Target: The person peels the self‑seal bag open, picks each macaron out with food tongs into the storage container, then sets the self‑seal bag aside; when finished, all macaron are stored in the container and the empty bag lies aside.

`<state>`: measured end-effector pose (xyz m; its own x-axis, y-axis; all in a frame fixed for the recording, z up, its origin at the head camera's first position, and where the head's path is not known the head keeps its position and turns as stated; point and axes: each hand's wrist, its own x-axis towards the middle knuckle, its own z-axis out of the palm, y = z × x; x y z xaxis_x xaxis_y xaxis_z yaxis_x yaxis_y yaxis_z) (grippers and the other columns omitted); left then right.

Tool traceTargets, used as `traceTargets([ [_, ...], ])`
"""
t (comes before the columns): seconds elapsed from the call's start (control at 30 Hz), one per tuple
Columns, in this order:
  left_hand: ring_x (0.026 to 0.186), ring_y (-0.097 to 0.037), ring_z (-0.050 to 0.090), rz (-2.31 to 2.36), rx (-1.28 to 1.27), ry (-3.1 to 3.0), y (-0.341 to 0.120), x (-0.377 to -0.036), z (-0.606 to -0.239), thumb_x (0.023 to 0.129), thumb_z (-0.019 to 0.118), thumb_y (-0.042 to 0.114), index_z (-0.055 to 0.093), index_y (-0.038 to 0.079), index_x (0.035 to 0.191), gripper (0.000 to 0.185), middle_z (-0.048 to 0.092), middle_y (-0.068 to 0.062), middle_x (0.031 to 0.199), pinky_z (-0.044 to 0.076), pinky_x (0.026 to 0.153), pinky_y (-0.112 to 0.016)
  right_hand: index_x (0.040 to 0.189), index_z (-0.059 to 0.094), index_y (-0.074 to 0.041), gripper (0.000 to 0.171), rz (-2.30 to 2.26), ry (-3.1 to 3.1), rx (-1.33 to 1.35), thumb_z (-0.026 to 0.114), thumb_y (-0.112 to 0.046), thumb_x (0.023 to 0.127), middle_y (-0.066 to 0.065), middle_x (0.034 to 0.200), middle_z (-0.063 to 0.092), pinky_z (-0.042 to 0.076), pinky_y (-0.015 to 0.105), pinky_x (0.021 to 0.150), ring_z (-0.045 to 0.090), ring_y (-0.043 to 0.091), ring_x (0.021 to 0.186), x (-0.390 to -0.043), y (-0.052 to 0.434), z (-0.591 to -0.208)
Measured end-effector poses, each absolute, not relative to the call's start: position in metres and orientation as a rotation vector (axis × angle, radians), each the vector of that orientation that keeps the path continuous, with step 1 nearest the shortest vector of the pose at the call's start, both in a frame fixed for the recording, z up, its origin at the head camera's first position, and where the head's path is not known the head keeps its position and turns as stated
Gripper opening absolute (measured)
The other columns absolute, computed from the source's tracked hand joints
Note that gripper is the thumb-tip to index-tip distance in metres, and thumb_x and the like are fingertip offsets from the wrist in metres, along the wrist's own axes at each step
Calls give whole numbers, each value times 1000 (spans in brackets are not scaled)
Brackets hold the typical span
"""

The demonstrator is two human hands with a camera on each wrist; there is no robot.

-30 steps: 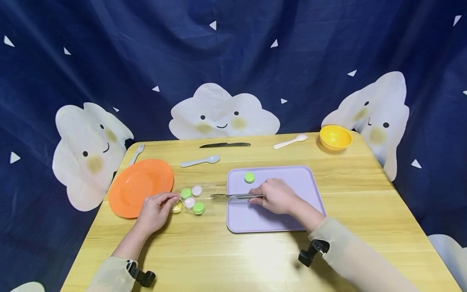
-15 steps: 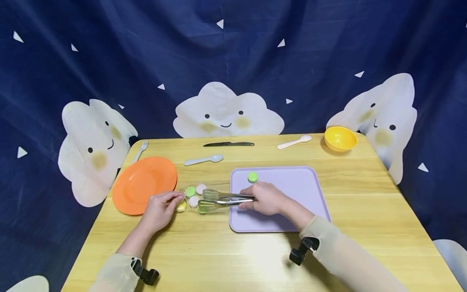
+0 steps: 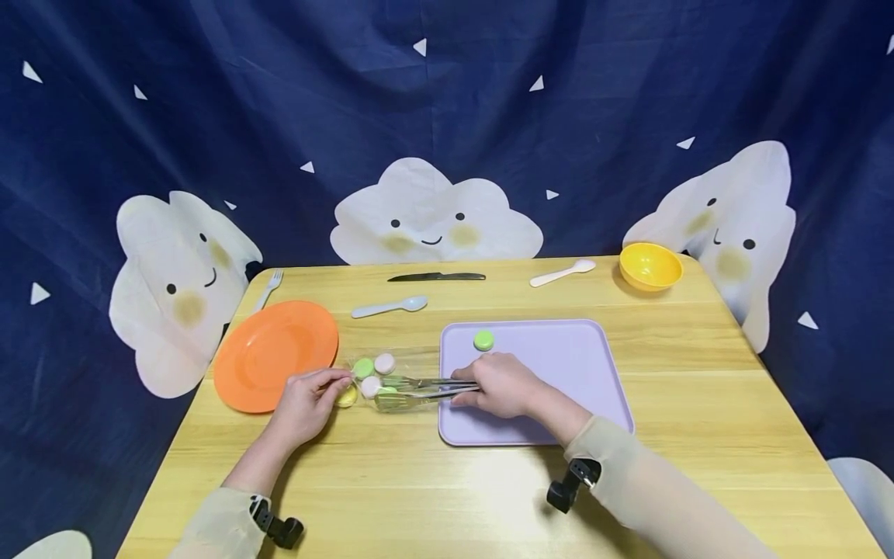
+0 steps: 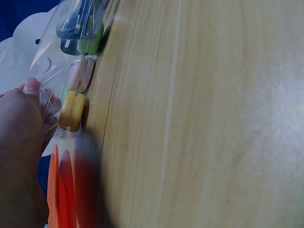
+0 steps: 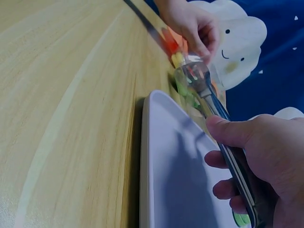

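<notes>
We pinch the clear bag (image 3: 380,373) at its closed end with our left hand (image 3: 307,404) to keep it from sliding on the table (image 3: 447,497), while our right hand (image 3: 499,386) squeezes the tongs (image 3: 419,390) around a green macaron (image 3: 386,394) inside the bag, just beside the purple tray (image 3: 559,365).

The left hand (image 3: 303,404) is held palm down over the near left of the table, its fingers curled and its thumb and fingertips pinched together at the front. The right hand (image 3: 499,386) is stretched leftward from a pale sleeve, knuckles up, with thumb and fingers wrapped round a slim handle. Both forearms are angled inward, a black clip worn at each wrist.
</notes>
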<state>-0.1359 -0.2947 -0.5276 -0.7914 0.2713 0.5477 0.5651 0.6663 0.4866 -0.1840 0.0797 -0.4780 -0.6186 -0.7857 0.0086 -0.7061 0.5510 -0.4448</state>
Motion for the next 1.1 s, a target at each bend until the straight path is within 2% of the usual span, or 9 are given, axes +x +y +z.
traceTargets([
  [0.07, 90, -23, 77, -925, -656, -2444, -294, -136, -527, 87, 83, -8, 81, 3, 100, 18, 80, -2, 98, 61, 80, -24, 122, 80, -17, 33, -632, 2589, -1261, 75, -42, 100, -13, 86, 71, 50, 36, 64, 50, 5, 59, -185, 81, -479],
  [0.3, 88, -24, 78, -934, -680, -2416, -294, -136, -526, 86, 82, -12, 81, 3, 100, 20, 80, -2, 96, 61, 79, -21, 110, 80, -21, 22, -673, 2610, -1290, 76, -40, 99, -14, 83, 71, 52, 37, 62, 52, 6, 61, -187, 90, -477],
  [0.43, 88, -24, 78, -943, -678, -2414, -295, -135, -527, 85, 82, -13, 81, 3, 100, 22, 80, -3, 96, 59, 80, -17, 113, 82, -19, 24, -715, 2637, -1276, 79, -38, 97, -12, 89, 75, 54, 39, 64, 55, 6, 64, -189, 101, -474],
  [0.73, 90, -28, 78, -946, -639, -2452, -295, -135, -527, 88, 81, -10, 82, 3, 101, 18, 80, -5, 96, 57, 83, -14, 125, 81, -18, 37, -794, 2681, -1138, 82, -39, 95, -2, 106, 80, 48, 30, 58, 51, 3, 61, -189, 138, -463],
  [0.93, 90, -27, 78, -928, -649, -2442, -295, -135, -527, 86, 82, -10, 82, 4, 101, 20, 80, -4, 96, 58, 82, -16, 124, 82, -19, 35, -789, 2761, -1091, 82, -39, 95, -5, 113, 79, 54, 34, 63, 65, 6, 76, -191, 168, -454],
  [1.0, 90, -27, 78, -926, -654, -2440, -295, -135, -527, 86, 83, -10, 81, 4, 101, 20, 80, -4, 96, 58, 83, -15, 121, 82, -17, 32, -821, 2775, -1093, 83, -35, 94, -4, 111, 79, 55, 34, 64, 67, 5, 77, -192, 178, -452],
  [1.1, 90, -26, 78, -931, -659, -2444, -294, -134, -527, 86, 82, -10, 81, 4, 101, 20, 80, -4, 96, 56, 83, -13, 116, 83, -16, 26, -891, 2767, -1089, 85, -29, 93, -9, 99, 79, 51, 30, 59, 60, 3, 68, -193, 193, -451],
])
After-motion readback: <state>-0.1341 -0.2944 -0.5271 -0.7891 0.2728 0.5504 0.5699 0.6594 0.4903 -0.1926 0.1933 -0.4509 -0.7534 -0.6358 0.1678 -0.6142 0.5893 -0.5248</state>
